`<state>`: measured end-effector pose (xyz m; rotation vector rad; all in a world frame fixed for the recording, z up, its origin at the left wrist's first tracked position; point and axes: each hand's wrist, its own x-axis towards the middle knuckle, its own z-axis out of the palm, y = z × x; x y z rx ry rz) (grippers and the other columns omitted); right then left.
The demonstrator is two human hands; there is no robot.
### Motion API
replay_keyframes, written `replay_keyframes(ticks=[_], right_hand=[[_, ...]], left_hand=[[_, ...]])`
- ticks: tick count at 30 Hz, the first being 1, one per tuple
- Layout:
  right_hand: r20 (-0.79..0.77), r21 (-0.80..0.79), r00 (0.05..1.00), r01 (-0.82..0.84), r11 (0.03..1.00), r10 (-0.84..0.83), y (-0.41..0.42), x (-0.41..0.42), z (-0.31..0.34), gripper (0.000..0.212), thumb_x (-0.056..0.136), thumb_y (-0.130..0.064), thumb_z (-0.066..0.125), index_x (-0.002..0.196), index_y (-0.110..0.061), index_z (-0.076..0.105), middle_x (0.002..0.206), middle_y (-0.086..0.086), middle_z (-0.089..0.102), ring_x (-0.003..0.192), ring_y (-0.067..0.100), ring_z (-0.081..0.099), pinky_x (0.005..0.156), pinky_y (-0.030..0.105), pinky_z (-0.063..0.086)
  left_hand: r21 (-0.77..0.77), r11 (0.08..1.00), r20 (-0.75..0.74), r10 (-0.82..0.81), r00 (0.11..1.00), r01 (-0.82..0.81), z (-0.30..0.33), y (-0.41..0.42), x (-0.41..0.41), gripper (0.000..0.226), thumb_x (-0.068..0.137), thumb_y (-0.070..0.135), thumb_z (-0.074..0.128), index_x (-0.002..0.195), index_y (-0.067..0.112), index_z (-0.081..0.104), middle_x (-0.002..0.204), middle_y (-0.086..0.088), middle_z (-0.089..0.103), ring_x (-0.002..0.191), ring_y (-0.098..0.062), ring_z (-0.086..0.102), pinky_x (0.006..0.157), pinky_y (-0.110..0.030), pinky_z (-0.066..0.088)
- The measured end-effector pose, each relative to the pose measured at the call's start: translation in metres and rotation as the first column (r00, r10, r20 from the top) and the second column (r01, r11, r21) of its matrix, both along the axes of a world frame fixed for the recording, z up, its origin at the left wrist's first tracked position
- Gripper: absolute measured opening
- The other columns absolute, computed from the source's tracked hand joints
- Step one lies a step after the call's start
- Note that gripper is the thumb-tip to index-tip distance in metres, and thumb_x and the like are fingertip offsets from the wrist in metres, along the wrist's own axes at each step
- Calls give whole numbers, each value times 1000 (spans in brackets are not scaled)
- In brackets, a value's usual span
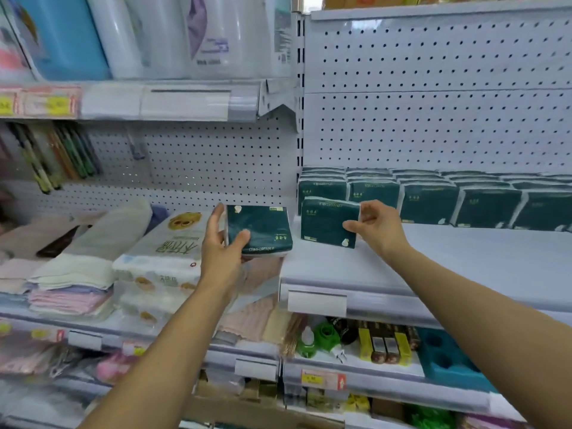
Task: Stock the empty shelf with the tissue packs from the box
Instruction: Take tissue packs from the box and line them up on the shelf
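Note:
My left hand (221, 243) grips a dark green tissue pack (263, 229) tilted in the air, just left of the white shelf (433, 261). My right hand (376, 226) pinches the right edge of a second green tissue pack (326, 221), which stands upright on the shelf at its left end. Behind it a row of several green tissue packs (433, 202) lines the back of the shelf against the pegboard. The box is not in view.
Left of the shelf lie white wrapped tissue bundles (164, 252) and folded cloths (74, 274). Above is a pegboard (433, 103) and an upper shelf with large packs (139, 35). Lower shelves hold small bottles and boxes (383, 345).

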<state>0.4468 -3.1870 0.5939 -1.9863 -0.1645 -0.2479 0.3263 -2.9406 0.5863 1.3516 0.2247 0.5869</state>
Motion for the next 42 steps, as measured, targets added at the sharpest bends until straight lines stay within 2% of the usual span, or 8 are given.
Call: replay_keyframes(ticks=[10, 22, 26, 29, 32, 35, 39, 42], right_hand=[[56, 11, 995, 81, 997, -81, 27, 55, -2, 43, 79, -17, 81, 115, -13, 57, 85, -7, 58, 82, 14, 60, 71, 23, 47], [113, -13, 980, 166, 986, -163, 19, 39, 3, 55, 83, -37, 75, 125, -14, 48, 104, 1, 57, 87, 15, 57, 88, 42, 53], [316, -137, 938, -105, 985, 144, 11, 2, 24, 62, 83, -42, 73, 136, -26, 43, 124, -10, 47, 111, 9, 49, 97, 28, 45], [263, -400, 838, -356, 844, 478, 8, -22, 46, 86, 75, -48, 79, 146, -41, 31, 141, -20, 36, 136, 5, 27, 110, 23, 26], [254, -586, 842, -258, 768, 477, 0, -25, 61, 68, 74, -45, 80, 134, -35, 52, 125, -9, 59, 115, 14, 46, 100, 35, 36], [180, -398, 916, -266, 878, 359, -25, -21, 57, 30, 78, -31, 80, 103, -22, 66, 92, -4, 65, 84, 16, 57, 76, 35, 48], [-20, 104, 990, -138, 985, 140, -76, -5, 24, 19, 82, -15, 77, 99, -13, 67, 96, 2, 73, 92, 22, 69, 83, 35, 57], [-108, 241, 992, -40, 970, 68, -96, 8, 1, 25, 82, -13, 76, 103, -12, 64, 98, 3, 75, 93, 22, 71, 85, 36, 57]], left_hand=[[-59, 998, -85, -2, 996, -3, -10, 6, 33, 67, 93, 5, 63, 145, 36, 34, 133, -12, 56, 108, -25, 64, 91, -46, 55], [-91, 993, -105, -87, 991, 78, -7, 0, 36, 60, 87, 6, 72, 138, 21, 45, 125, -10, 61, 100, -23, 68, 75, -31, 58], [97, 988, -110, -112, 988, 123, 16, -19, 36, 37, 81, 1, 75, 112, 10, 57, 111, -13, 64, 90, -18, 70, 63, -19, 53], [218, 939, -85, -255, 963, 268, 37, -45, 37, 31, 80, -6, 73, 109, 2, 64, 92, -3, 66, 63, 3, 65, 52, -9, 48], [407, 844, -106, -335, 936, 349, 54, -63, 45, 36, 74, 11, 84, 106, 20, 71, 94, 6, 72, 80, 0, 67, 64, -11, 51], [437, 847, -64, -306, 950, 302, 60, -73, 61, 34, 81, 25, 79, 112, 26, 65, 106, 9, 69, 97, -3, 65, 74, -11, 50], [431, 900, -37, -48, 998, 59, 40, -71, 92, 47, 88, 29, 73, 130, 25, 53, 126, 11, 56, 115, -6, 55, 92, -19, 44], [445, 893, -181, 12, 983, 71, 15, -65, 116, 73, 85, 25, 76, 145, 22, 36, 148, 3, 41, 135, -15, 41, 110, -33, 37]])
